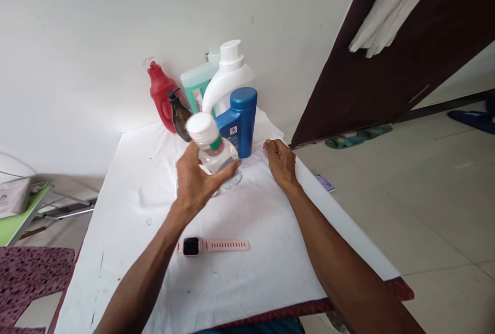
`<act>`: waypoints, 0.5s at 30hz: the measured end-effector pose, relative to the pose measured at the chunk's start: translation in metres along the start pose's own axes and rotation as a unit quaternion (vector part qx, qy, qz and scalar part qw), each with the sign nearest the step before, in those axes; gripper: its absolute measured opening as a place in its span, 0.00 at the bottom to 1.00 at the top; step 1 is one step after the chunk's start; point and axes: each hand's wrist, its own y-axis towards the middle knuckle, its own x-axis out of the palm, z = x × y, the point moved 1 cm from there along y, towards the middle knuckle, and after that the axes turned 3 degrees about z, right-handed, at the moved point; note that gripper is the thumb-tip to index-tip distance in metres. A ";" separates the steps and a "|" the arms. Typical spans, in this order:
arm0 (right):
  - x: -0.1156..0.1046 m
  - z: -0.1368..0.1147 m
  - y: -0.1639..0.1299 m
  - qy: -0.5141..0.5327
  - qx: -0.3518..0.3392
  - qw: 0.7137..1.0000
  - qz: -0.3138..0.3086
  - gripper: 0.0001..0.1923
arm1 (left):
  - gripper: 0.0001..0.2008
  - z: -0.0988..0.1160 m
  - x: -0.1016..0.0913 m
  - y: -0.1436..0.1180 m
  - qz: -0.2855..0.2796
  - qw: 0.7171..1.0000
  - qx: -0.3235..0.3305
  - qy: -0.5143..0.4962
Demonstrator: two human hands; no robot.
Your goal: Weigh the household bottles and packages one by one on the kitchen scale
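My left hand (193, 177) is wrapped round a clear bottle (220, 159) with a white cap and a green and red label. The bottle tilts a little and is slightly blurred, in front of the blue bottle (247, 122). My right hand (281, 161) rests on the white tablecloth near the right edge, its fingers curled into a loose fist with nothing showing in them. Nearer to me, between my forearms, lies a smartwatch (191, 246) with a pink strap and a dark screen.
Against the wall stand a red bottle (160, 92), a dark pump bottle (179, 115), a green liquid container (195, 84) and a white jug (230, 76). A dark door (371, 81) with a white cloth (394, 9) is at right. Green slippers (348, 139) lie on the floor.
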 end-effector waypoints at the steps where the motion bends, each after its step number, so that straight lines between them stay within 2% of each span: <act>1: -0.001 0.000 0.000 -0.009 -0.003 1.000 -0.005 0.26 | 0.25 -0.001 0.012 -0.003 -0.016 1.000 -0.001 -0.007; 4: -0.004 -0.003 -0.001 -0.028 -0.013 0.999 -0.011 0.29 | 0.26 -0.010 0.050 -0.006 -0.047 0.999 -0.007 0.010; 7: -0.004 -0.009 -0.003 0.005 -0.017 1.000 -0.005 0.32 | 0.27 -0.020 0.077 -0.004 -0.051 0.997 -0.020 0.052; 11: 0.005 -0.023 -0.014 0.042 -0.029 0.999 0.006 0.34 | 0.28 -0.027 0.091 -0.001 -0.025 0.995 -0.056 0.081; 15: 0.019 -0.033 -0.033 0.087 -0.020 0.996 0.019 0.33 | 0.32 -0.025 0.092 -0.006 -0.032 0.994 -0.065 0.082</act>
